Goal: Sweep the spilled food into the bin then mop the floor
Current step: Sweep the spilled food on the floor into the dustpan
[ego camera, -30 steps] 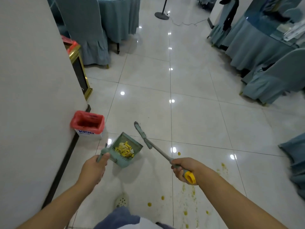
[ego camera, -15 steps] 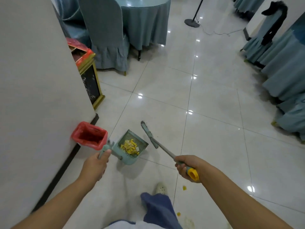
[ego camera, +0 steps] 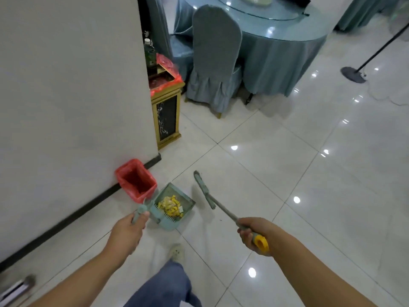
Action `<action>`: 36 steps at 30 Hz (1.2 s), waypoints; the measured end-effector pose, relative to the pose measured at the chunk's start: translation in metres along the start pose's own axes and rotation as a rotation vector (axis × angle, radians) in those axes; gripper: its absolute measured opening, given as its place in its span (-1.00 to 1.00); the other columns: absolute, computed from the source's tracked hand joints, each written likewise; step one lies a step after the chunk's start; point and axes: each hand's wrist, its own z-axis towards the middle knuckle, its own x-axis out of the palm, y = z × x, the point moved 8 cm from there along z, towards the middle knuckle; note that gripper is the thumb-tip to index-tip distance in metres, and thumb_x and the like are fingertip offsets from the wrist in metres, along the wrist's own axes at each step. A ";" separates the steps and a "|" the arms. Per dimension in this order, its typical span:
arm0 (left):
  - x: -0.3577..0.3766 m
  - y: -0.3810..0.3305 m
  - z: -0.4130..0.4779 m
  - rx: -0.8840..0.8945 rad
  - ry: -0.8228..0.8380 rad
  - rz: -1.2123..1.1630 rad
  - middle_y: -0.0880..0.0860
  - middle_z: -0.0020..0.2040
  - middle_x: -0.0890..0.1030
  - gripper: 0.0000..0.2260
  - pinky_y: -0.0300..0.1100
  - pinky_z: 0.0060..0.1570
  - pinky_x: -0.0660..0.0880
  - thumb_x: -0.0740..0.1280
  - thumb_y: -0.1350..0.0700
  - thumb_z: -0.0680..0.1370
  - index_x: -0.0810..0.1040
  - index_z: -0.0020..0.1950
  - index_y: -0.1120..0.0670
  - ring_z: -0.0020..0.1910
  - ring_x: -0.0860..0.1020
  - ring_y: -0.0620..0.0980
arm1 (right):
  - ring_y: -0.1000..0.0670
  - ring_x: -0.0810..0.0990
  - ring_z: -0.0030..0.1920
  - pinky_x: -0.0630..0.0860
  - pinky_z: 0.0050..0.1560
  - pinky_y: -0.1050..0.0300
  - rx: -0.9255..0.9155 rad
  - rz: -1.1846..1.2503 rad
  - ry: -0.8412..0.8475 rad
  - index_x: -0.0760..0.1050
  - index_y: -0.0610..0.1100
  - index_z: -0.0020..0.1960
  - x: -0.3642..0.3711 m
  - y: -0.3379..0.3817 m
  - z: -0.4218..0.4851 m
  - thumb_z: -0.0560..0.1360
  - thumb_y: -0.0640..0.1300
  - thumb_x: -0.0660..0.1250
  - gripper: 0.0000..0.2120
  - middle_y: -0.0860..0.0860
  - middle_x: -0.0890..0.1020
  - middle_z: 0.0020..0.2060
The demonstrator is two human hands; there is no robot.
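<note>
My left hand [ego camera: 127,232] grips the handle of a teal dustpan [ego camera: 187,202] held just above the floor. Yellow and white food scraps [ego camera: 170,206] lie in the pan. Right beside the pan's left edge stands a small bin lined with a red bag [ego camera: 136,180], against the wall. My right hand [ego camera: 254,231] is shut on a small teal broom [ego camera: 204,190] with a yellow handle end; the brush head points away from me and hangs over the tiles to the right of the dustpan.
A white wall [ego camera: 73,96] fills the left side. A gold-framed tall bin [ego camera: 167,116] with a red bag stands at the wall's corner. Behind it are a covered chair [ego camera: 215,63] and round table [ego camera: 281,52]. A mop [ego camera: 354,73] rests at far right.
I have walked forward and turned left: the small red bin is nearer and the dustpan now sits right beside it. The spill stains on the floor have passed out of view.
</note>
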 end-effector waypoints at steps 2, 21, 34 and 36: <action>0.008 -0.004 0.010 -0.029 -0.022 -0.021 0.05 -0.50 0.33 -0.65 -0.31 -0.57 0.19 0.24 -0.06 0.57 0.41 -0.28 0.17 -0.58 0.23 -0.04 | 0.10 0.35 -0.69 0.36 -0.68 0.36 -0.008 -0.036 0.000 0.40 -0.27 -0.10 0.005 0.027 0.010 0.55 -0.23 0.27 -0.89 -0.08 0.40 -0.51; 0.083 -0.033 0.062 -0.276 -0.240 -0.085 0.07 -0.47 0.41 -0.61 -0.28 -0.55 0.23 0.19 -0.11 0.58 0.47 -0.22 0.20 -0.57 0.29 -0.03 | 0.06 0.36 -0.67 0.36 -0.68 0.34 0.004 -0.473 -0.055 0.42 -0.33 0.03 0.002 0.232 0.077 0.55 -0.14 0.29 -0.77 -0.11 0.43 -0.51; 0.175 -0.026 -0.004 -0.491 -0.525 -0.290 0.13 -0.43 0.43 -0.60 -0.30 -0.56 0.23 0.20 -0.10 0.58 0.46 -0.23 0.22 -0.53 0.32 0.01 | 0.04 0.39 -0.69 0.40 -0.66 0.33 0.047 -0.989 0.005 0.41 -0.30 -0.07 0.008 0.332 0.130 0.54 -0.14 0.32 -0.79 -0.12 0.42 -0.42; 0.180 -0.017 -0.015 -0.530 -0.567 -0.335 0.12 -0.44 0.40 -0.59 -0.30 -0.56 0.21 0.20 -0.12 0.57 0.45 -0.24 0.21 -0.53 0.29 -0.01 | 0.04 0.39 -0.69 0.39 -0.65 0.33 0.047 -1.089 0.007 0.42 -0.30 -0.06 0.011 0.323 0.138 0.53 -0.12 0.35 -0.77 -0.13 0.43 -0.41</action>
